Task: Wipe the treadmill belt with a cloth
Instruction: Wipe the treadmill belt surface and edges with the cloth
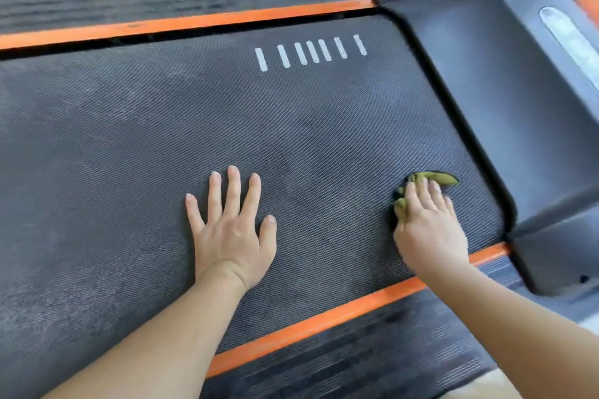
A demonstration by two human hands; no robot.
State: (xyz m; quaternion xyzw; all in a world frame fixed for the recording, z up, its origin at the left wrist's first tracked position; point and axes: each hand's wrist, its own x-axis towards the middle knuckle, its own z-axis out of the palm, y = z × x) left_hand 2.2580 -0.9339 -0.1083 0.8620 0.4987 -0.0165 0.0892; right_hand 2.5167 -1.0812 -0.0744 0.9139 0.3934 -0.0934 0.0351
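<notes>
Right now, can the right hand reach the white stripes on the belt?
Probably yes. The right hand presses the cloth on the belt; only bare belt lies between it and the white stripes. The left hand lies flat, off that path.

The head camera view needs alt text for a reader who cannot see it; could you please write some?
A person's right hand presses a bunched green cloth onto a black treadmill belt, close to the black motor cover. The left hand lies flat on the belt, fingers spread. Orange strips run along both belt edges.
</notes>
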